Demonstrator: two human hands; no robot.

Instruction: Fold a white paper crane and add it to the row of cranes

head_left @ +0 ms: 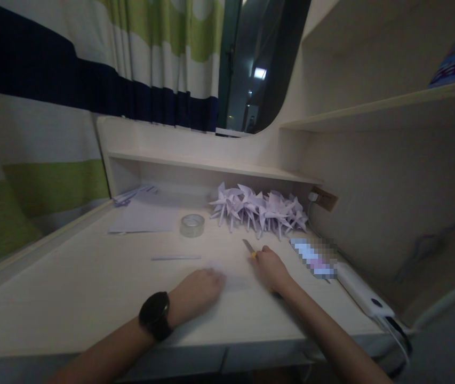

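In my right hand [272,271] is a utility knife [248,247], its blade out and pointing up and away to the left, with a bit of yellow by my fingers. My left hand [199,290], with a black watch on the wrist, is low over the desk to the left. Its fingers are smeared by motion, so their grip does not show. Between the hands lies a faint pale patch, perhaps a piece of paper [240,284]. A thin white paper stick [176,258] rests beyond my left hand, and a roll of clear tape [192,225] sits behind it.
Several folded paper pinwheels [259,210] stand bunched at the back. White paper sheets [143,213] lie at the back left. On the right are a phone [313,258] with a blurred screen and a white power strip [361,290] with cables. A shelf [211,162] overhangs the back.
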